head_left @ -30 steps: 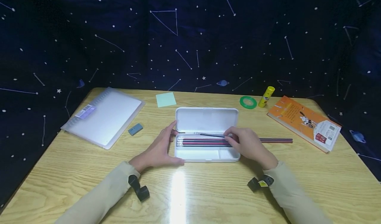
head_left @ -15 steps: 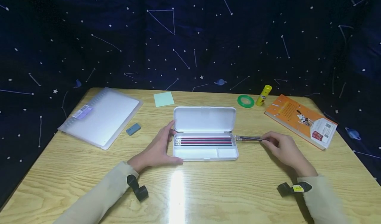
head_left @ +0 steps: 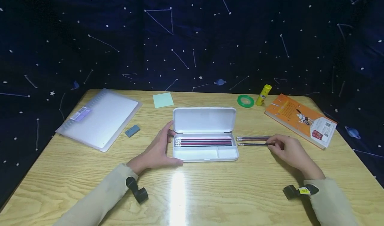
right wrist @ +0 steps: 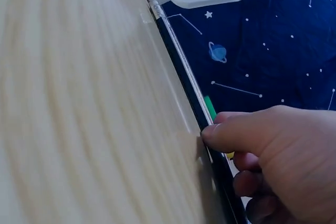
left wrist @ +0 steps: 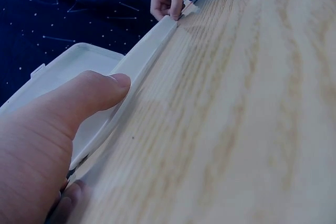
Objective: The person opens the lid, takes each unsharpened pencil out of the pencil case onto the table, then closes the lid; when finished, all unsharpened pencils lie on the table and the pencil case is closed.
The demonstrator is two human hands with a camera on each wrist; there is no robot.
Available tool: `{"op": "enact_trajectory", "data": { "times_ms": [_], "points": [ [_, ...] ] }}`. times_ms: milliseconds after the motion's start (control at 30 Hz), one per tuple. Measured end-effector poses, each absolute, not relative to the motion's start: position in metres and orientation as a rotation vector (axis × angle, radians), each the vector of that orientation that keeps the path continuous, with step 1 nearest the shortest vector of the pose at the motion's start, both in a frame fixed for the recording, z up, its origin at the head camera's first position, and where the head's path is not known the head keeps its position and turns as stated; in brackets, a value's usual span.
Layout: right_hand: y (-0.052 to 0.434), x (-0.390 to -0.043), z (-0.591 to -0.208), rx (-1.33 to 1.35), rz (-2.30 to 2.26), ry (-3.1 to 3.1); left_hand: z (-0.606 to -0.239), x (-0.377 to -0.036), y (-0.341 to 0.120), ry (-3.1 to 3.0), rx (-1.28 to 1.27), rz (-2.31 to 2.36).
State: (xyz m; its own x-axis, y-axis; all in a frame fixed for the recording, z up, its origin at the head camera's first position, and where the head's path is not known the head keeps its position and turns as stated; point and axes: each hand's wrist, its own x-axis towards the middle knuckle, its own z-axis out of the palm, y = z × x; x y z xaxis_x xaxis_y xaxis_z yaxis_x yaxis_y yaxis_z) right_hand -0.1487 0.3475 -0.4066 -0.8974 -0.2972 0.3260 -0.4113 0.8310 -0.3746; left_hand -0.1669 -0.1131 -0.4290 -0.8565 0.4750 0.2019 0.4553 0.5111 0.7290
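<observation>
A white pencil case point(head_left: 196, 154) lies with its lid raised, several striped pencils point(head_left: 204, 141) side by side in its rear compartment. My left hand point(head_left: 154, 154) holds the left end of the case, thumb along the front wall point(left wrist: 100, 95) and index finger by the hinge. To the right of the case, my right hand point(head_left: 288, 151) pinches a dark pencil point(head_left: 253, 144) between thumb and fingers, its eraser end toward the case. Just behind it lie other pencils point(head_left: 252, 138), their right ends hidden by the hand. The right wrist view shows the pinched pencil point(right wrist: 181, 69) low along the tabletop.
A clear-covered spiral notebook point(head_left: 105, 119) and blue-grey eraser point(head_left: 132, 131) lie at left. Pale green sticky notes point(head_left: 163, 100) are at the back. Green tape point(head_left: 245, 97), a yellow glue stick point(head_left: 263, 95) and an orange book point(head_left: 295, 114) stand or lie at back right.
My right hand has carried the pencil from over the case to the table on the right, then lowered it forward of the other pencils. My left hand stays on the case.
</observation>
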Motion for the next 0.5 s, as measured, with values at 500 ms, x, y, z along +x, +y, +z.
{"op": "enact_trajectory", "data": {
  "times_ms": [500],
  "points": [
    [0.337,-0.167,-0.396,0.481,0.651,-2.913,-0.429,-0.166,-0.114,2.693,0.873,1.360]
  ]
}}
